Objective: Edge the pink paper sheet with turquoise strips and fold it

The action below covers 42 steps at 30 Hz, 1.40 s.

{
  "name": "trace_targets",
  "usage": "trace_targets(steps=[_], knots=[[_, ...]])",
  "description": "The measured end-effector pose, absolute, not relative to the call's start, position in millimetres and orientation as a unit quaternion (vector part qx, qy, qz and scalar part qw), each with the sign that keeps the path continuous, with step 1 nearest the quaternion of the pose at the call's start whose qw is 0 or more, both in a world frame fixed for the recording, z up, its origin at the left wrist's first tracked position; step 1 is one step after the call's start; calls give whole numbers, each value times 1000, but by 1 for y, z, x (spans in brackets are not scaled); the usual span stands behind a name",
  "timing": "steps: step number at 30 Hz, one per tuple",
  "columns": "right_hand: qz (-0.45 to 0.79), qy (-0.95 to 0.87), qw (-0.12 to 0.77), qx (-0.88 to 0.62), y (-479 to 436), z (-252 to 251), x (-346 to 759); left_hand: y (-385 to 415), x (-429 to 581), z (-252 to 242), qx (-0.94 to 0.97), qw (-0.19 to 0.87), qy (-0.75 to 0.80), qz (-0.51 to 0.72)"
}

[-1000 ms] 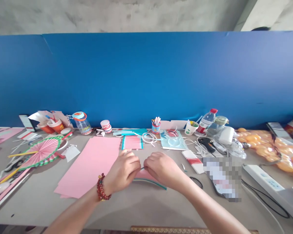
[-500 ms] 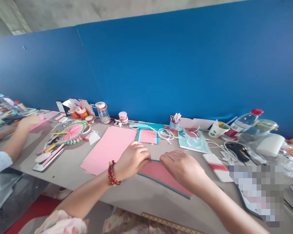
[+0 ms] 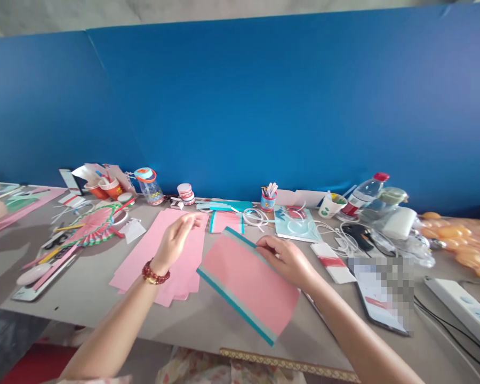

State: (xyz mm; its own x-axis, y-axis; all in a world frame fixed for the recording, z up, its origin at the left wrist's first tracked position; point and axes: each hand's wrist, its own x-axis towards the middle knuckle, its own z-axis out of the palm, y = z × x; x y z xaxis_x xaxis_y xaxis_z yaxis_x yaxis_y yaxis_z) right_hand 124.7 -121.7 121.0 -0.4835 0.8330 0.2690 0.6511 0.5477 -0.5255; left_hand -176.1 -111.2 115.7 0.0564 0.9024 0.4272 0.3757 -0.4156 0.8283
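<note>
A pink sheet of paper [image 3: 250, 282] with teal and pale strips along its two long edges is tilted above the front of the table. My right hand [image 3: 286, 258] pinches its upper edge, thumb hidden behind it. Off to the left, my left hand [image 3: 174, 240] is raised over a stack of plain pink paper [image 3: 144, 261], fingers stretched out and holding nothing. Behind both hands lies a smaller pink piece with teal edges [image 3: 226, 222].
A pink folded paper fan [image 3: 94, 224] lies left among sticks. Along the blue partition [image 3: 240, 106] stand a lidded bottle [image 3: 149, 186], tape rolls [image 3: 186, 193] and a pen cup [image 3: 268, 200]. At right are a phone [image 3: 380, 298], cables and a power strip [image 3: 464, 306].
My left hand has let go of the edged pink paper and moved left. The paper is now tilted up in my right hand. The view has turned to the right.
</note>
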Motion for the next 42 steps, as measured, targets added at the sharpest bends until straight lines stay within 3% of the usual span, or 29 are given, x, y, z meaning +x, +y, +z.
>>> trace_targets(steps=[3, 6, 8, 12, 16, 21, 24, 29, 32, 37, 42], knots=[[149, -826, 260, -477, -116, 115, 138, -112, -166, 97, 702, 284, 457, 466], [-20, -763, 291, -577, -112, 118, 162, -124, -153, 71, 725, 218, 473, 451], [-94, -719, 322, -608, -112, 126, 183, -136, -147, 48, 789, 184, 471, 350], [-107, -695, 379, -602, -121, 142, 216, -157, -146, -2, 897, 117, 407, 124], [-116, -663, 425, -605, -139, 151, 235, -149, -144, -29, 892, 44, 443, 81], [-91, -607, 490, -618, -159, 157, 247, -113, -108, -23, 884, 42, 459, 71], [-63, -599, 506, -617, -167, 158, 251, -120, -75, -17, 929, 69, 358, 66], [-47, -600, 524, -602, -177, 153, 252, -194, 3, -13, 980, 135, 136, 54], [-32, -618, 512, -596, -179, 148, 246, -234, 54, -8, 980, 188, -66, 11], [37, -666, 450, -594, -174, 130, 242, -233, 63, 5, 969, 182, -138, 90], [122, -665, 456, -579, -166, 106, 230, -183, -27, 38, 909, 107, 104, 388]])
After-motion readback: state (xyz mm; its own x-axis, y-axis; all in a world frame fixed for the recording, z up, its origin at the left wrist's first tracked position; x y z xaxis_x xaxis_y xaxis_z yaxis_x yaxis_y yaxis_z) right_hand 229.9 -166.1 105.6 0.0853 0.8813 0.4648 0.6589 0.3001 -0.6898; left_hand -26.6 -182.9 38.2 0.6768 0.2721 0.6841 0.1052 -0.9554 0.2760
